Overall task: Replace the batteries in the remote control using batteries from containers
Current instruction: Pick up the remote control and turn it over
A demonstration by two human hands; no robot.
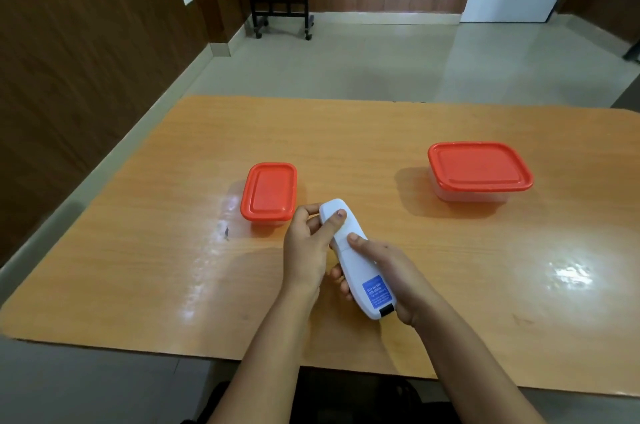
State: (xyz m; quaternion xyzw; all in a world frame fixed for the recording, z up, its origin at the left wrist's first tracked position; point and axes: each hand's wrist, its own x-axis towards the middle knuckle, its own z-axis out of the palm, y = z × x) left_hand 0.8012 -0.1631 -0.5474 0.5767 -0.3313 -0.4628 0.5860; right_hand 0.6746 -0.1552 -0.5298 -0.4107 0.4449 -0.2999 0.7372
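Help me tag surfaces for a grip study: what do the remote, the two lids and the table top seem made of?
Remote: smooth white hard plastic, by its moulded shell. Small lid and large lid: red plastic, faintly glossy, with moulded rims. Table top: probably wood-grain laminate; glare patches show a glossy finish.

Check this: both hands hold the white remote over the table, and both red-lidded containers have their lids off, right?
Not off: the head view shows the small container and the large container both closed. The left hand and right hand do hold the remote over the table.
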